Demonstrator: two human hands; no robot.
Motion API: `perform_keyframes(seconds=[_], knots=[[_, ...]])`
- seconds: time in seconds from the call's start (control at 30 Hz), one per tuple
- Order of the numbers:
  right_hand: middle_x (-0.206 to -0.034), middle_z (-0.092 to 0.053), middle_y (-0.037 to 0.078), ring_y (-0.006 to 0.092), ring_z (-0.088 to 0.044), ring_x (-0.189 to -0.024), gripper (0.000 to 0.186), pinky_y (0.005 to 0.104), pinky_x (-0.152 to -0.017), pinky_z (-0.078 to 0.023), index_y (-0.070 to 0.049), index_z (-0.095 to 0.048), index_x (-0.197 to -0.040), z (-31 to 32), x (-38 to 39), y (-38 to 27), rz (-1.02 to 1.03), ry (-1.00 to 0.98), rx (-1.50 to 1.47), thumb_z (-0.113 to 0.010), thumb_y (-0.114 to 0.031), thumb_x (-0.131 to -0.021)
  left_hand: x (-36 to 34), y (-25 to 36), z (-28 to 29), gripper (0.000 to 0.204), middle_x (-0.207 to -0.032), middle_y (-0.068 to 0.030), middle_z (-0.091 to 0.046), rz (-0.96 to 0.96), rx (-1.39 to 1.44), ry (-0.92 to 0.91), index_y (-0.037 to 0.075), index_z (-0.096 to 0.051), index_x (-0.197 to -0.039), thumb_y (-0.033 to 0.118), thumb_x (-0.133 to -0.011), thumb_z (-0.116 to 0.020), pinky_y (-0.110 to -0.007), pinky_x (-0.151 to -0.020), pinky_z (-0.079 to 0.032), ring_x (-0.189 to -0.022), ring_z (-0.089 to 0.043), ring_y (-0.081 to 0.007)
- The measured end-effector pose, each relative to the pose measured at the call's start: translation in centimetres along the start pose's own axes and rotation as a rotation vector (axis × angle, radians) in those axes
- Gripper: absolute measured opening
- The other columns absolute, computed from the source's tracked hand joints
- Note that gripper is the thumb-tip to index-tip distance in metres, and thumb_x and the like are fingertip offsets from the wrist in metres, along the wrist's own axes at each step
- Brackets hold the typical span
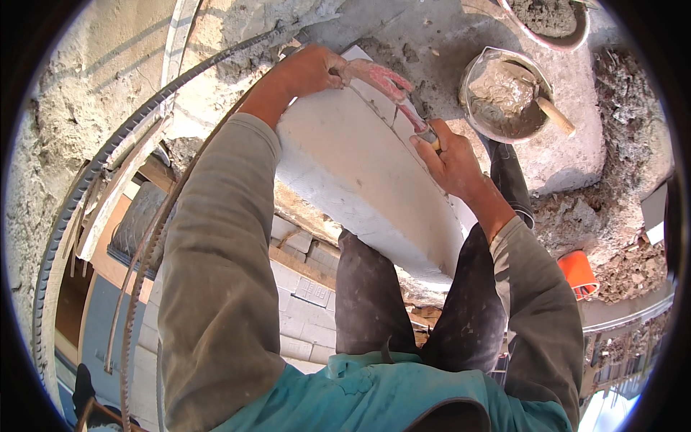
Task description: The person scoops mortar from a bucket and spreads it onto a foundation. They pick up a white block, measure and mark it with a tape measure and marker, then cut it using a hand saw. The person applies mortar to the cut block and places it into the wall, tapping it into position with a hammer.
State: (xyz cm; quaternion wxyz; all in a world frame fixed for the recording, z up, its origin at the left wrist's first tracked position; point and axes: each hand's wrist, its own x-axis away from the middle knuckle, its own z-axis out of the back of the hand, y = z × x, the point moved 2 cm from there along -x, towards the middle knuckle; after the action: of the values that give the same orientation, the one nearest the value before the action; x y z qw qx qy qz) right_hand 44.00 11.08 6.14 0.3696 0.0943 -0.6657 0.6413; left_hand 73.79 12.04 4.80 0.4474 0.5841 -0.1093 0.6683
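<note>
Below both hands lies a long white block course (345, 155) with smooth pale faces, and a thin joint line runs along its top. My left hand (314, 70) is at its far left end, fingers curled around a pink, red-streaked piece (376, 78) that looks like a glove or cloth. Nearer the right edge of the top, my right hand (455, 157) grips a hand tool by its yellowish handle (432, 137). A narrow reddish part (412, 119) extends from the handle toward the pink piece. Whether the two touch is unclear, and the tool's kind cannot be made out.
Right of the blocks stands a bucket (468, 108) of wet grey mortar with a wooden-handled tool (557, 117) in it. Another bucket (584, 32) is beyond. Bent rebar (108, 155) curves along the left. An orange container (576, 272) lies among rubble at right.
</note>
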Motion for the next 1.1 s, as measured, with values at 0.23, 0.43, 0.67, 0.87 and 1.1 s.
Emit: perform_keyframes(seconds=[0.23,0.43,0.67,0.87,1.1], knots=[[-0.065,-0.061,0.024,0.0443,-0.064,-0.064,0.033,0.0491,-0.058,-0.048,0.001,-0.055,-0.103,-0.5,0.1,-0.1,0.022,0.019,0.000,-0.061,-0.031,-0.097,-0.3,-1.9,-1.1,0.018,-0.090,-0.0172,-0.071,-0.134,-0.041,0.012,0.006,-0.073,-0.100,0.010,-0.082,-0.077,-0.039,-0.076,-0.052,-0.083,-0.067,-0.0301],[-0.067,-0.062,0.025,0.0457,-0.063,-0.065,0.033,0.0495,-0.059,-0.048,0.000,-0.055,-0.103,-0.4,-0.2,0.4,0.003,-0.015,0.027,-0.062,-0.031,-0.097,-0.7,-1.8,-1.1,0.012,-0.086,-0.0143,-0.071,-0.080,-0.059,-0.006,0.005,-0.073,-0.094,0.007,-0.082,-0.075,-0.038,-0.075,-0.052,-0.083,-0.068,-0.0284],[-0.066,-0.061,0.025,0.0446,-0.063,-0.063,0.035,0.0488,-0.058,-0.048,0.002,-0.054,-0.102,-0.7,-0.6,0.9,0.026,-0.022,0.078,-0.062,-0.031,-0.096,-0.7,-2.3,-0.8,0.024,-0.090,-0.0148,-0.072,-0.126,-0.014,0.042,0.005,-0.074,-0.088,-0.008,-0.077,-0.057,-0.037,-0.078,-0.052,-0.085,-0.068,-0.0290],[-0.065,-0.060,0.025,0.0436,-0.064,-0.063,0.033,0.0467,-0.058,-0.049,0.002,-0.054,-0.101,-0.5,-0.8,0.0,-0.054,-0.061,0.046,-0.062,-0.030,-0.096,-1.7,-3.0,-1.7,0.032,-0.096,-0.0157,-0.073,-0.072,0.050,0.013,0.008,-0.076,-0.090,-0.008,-0.075,-0.052,-0.037,-0.081,-0.052,-0.088,-0.067,-0.0298],[-0.063,-0.060,0.021,0.0393,-0.065,-0.062,0.032,0.0437,-0.057,-0.048,0.002,-0.055,-0.101,-0.9,-0.6,0.3,-0.034,-0.030,0.023,-0.062,-0.030,-0.096,-2.4,-3.9,-1.6,0.035,-0.095,-0.0146,-0.073,-0.110,0.037,-0.008,0.010,-0.078,-0.090,-0.007,-0.075,-0.051,-0.037,-0.082,-0.052,-0.090,-0.068,-0.0305]])
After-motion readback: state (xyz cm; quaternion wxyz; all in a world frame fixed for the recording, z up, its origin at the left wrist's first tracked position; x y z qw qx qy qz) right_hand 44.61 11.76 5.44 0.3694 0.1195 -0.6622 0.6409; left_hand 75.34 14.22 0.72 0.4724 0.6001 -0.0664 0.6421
